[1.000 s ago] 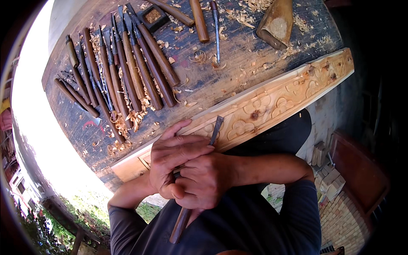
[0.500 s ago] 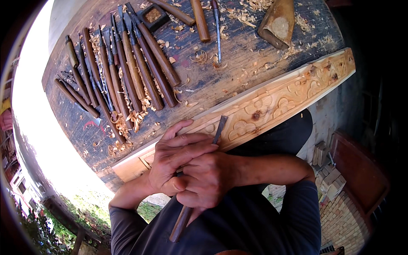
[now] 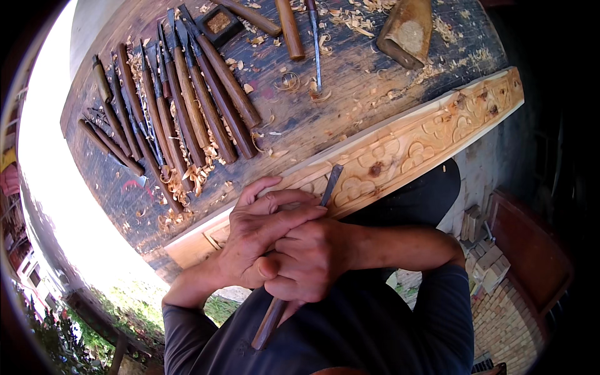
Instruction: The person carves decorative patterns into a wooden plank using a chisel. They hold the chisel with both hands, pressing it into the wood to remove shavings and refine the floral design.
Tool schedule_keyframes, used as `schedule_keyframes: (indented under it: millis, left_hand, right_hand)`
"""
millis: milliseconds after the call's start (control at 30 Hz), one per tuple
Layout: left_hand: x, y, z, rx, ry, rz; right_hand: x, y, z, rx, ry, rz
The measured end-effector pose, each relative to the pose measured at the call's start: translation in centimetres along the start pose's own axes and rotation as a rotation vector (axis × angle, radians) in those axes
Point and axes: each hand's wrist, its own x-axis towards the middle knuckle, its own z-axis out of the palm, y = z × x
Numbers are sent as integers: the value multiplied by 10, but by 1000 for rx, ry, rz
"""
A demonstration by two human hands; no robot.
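A wood chisel slants through both my hands, its brown handle end close to my torso. My right hand is closed round the handle. Against it lies my left hand, its fingers crossing the chisel just below the steel blade and one finger resting on the board. The blade points away, over a long pale carved board with flower and leaf shapes in relief. Whether the edge touches the wood is hard to tell. My hands cover part of the board's left end.
Several wooden-handled chisels lie side by side at the table's left, among curled shavings. Farther back are a dark square box, a thin-shafted tool and a wooden mallet-like block. The worn table supports the board.
The chisel has shifted slightly right and away from me, its blade tilting further right. My hands moved a little with it, still closed on it. The board stays in place.
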Motion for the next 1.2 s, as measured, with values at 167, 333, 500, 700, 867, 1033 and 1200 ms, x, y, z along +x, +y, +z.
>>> schedule_keyframes:
  millis: [167,333,500,700,867,1033,1200]
  left_hand:
    - [-1,3,1,-45,75,13]
    - [-16,-7,10,40,234,147]
    - [-27,-11,18,-24,280,160]
    - [-26,-10,19,-88,290,142]
    - [-27,-10,20,-146,277,129]
    - [-25,-6,22,-205,282,100]
    - [-25,-9,19,-242,213,115]
  right_hand:
    - [-1,-2,8,-26,35,-39]
    - [1,-10,12,-12,12,-60]
    - [5,-8,13,41,-15,-88]
    - [10,-9,7,51,-56,-31]
    - [9,-9,5,38,-97,-35]
    - [8,-3,16,39,19,-49]
    - [5,-8,6,-5,-91,-43]
